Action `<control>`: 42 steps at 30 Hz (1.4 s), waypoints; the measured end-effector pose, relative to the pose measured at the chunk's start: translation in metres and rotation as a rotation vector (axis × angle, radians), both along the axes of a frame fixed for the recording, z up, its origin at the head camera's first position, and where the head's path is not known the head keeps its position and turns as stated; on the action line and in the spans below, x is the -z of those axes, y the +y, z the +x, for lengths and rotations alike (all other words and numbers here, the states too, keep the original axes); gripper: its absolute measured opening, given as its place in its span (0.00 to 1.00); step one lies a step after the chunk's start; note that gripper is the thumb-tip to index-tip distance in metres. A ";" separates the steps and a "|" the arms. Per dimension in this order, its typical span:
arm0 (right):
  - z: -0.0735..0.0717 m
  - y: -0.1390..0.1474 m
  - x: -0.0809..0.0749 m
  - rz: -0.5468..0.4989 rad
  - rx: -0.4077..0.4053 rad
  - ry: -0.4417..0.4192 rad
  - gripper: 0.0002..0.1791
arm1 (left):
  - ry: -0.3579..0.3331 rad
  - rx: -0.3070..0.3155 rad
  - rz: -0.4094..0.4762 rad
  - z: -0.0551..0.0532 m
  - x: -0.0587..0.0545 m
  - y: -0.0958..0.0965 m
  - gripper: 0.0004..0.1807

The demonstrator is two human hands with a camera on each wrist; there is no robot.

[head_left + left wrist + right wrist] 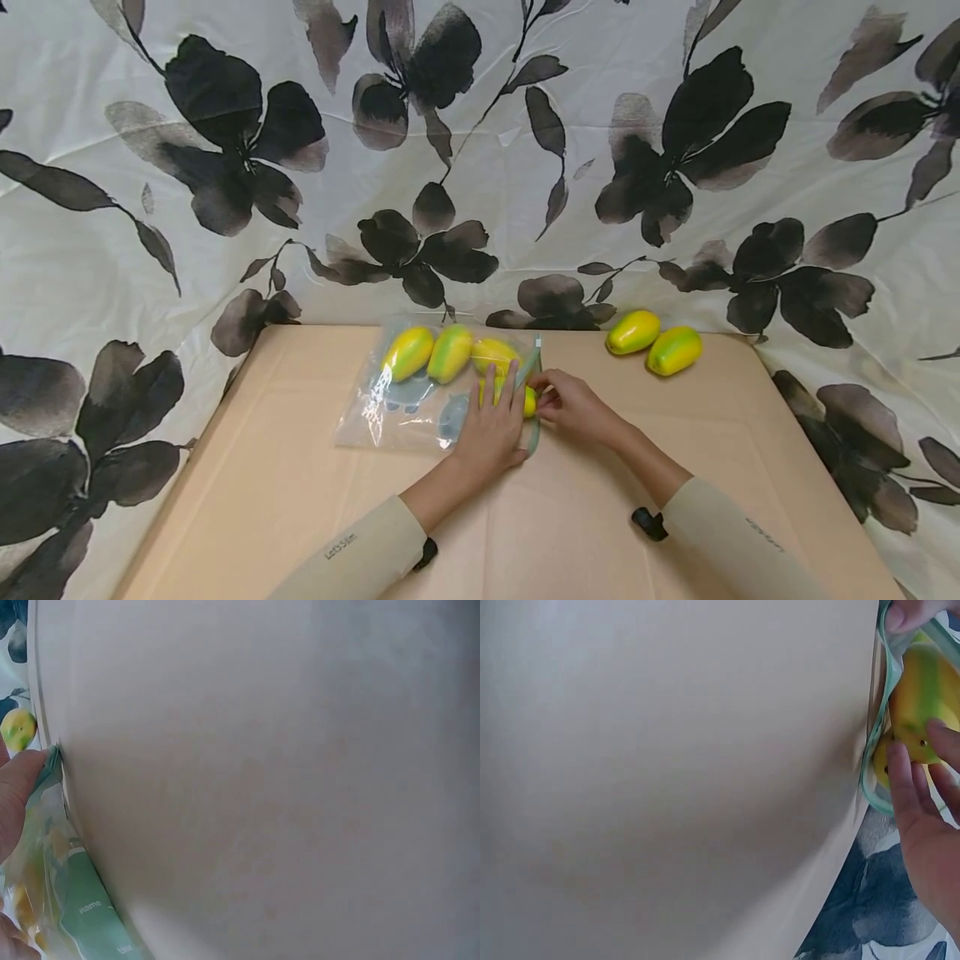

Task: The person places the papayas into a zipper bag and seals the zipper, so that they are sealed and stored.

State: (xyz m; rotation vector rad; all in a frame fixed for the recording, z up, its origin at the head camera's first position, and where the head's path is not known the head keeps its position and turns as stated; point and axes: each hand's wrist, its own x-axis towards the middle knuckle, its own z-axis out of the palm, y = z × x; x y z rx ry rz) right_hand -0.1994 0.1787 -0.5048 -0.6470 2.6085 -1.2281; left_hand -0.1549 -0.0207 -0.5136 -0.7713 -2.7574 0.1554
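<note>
A clear zip bag (420,421) with a green edge strip lies on its side, its mouth facing right. Inside are several yellow-green mangoes, such as this mango (452,353). My left hand (491,425) lies across the bag near the mouth, fingers extended over a mango, thumb holding the rim at the near corner. At the mouth, my right hand (573,408) has its thumb and fingertips on the end of a mango (922,697) lying within the opening. Another mango (881,759) shows beside it in the right wrist view. The left palm's contact is hidden.
Two loose mangoes, a left one (633,332) and a right one (673,351), lie together at the table's back right. The tan table (585,533) ends at a floral cloth (540,167), which hangs behind and shows along both sides.
</note>
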 end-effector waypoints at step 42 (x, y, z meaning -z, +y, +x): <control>-0.006 0.139 -0.036 0.124 0.605 0.370 0.43 | -0.035 -0.001 0.014 0.000 0.001 -0.006 0.68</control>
